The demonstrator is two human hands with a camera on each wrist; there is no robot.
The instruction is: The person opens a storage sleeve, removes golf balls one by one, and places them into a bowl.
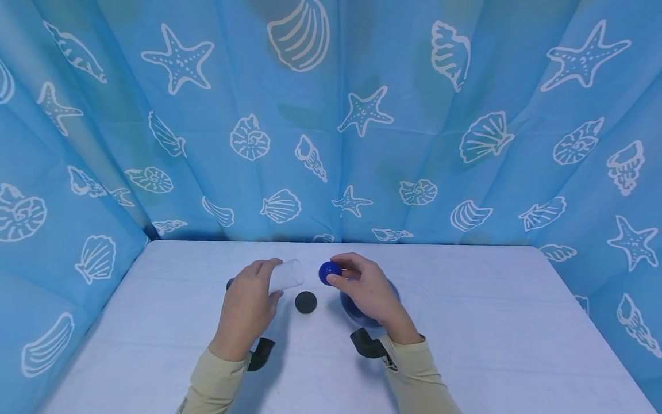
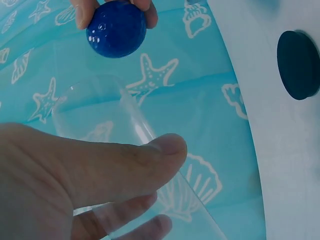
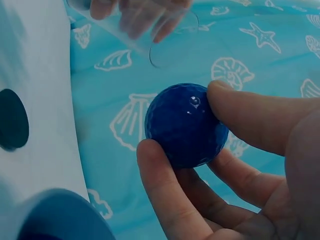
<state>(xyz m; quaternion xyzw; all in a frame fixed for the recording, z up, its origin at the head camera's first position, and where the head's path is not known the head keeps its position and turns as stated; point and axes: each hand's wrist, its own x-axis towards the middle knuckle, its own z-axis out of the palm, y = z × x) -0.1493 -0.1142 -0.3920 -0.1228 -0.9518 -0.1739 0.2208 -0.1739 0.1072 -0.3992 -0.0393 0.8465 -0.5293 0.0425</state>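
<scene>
My left hand (image 1: 244,315) grips a clear cylindrical cup (image 1: 287,275), tilted with its mouth toward the right hand. In the left wrist view, the thumb presses along the near side of the cup and fingers show through it. Facing it, my right hand (image 1: 368,287) pinches a glossy blue dimpled ball (image 3: 185,127) between thumb and fingertips. A small gap separates the ball from the cup's mouth. Below and between the hands, a dark round disc (image 1: 306,302) lies flat on the table. Under the right hand stands a blue bowl (image 1: 353,312), partly hidden by that hand.
A white-covered table (image 1: 491,322) spreads beneath everything. A dark object (image 1: 229,283) peeks out behind the left hand, mostly hidden. Black wrist mounts (image 1: 261,354) show at both sleeves. Blue curtains (image 1: 320,115) with shell and starfish prints hang behind and at both sides.
</scene>
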